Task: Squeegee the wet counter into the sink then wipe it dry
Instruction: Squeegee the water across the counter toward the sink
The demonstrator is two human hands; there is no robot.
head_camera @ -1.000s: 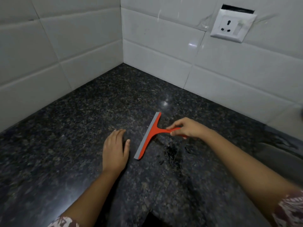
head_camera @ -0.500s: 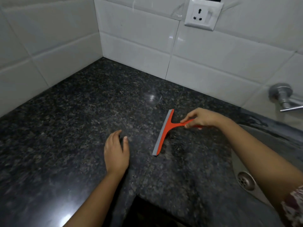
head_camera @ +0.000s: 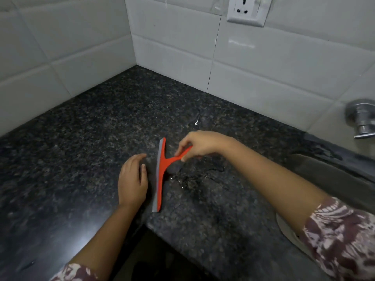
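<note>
An orange squeegee (head_camera: 161,175) with a grey rubber blade rests blade-down on the dark speckled granite counter (head_camera: 85,142). My right hand (head_camera: 199,146) pinches its short handle from above. My left hand (head_camera: 132,180) lies flat on the counter just left of the blade, holding nothing. A thin puddle of water (head_camera: 192,176) spreads on the stone right of the blade. The sink (head_camera: 332,179) sits at the right, partly hidden by my right forearm.
White tiled walls meet in a corner (head_camera: 133,63) behind the counter. A wall socket (head_camera: 246,12) is high on the back wall. A metal tap (head_camera: 362,120) sticks out at the far right above the sink. The counter's front edge (head_camera: 154,230) steps inward below my hands.
The view has swung back left, hiding the sink drain. The squeegee blade has turned nearly upright in the picture and now lies close beside my left hand.
</note>
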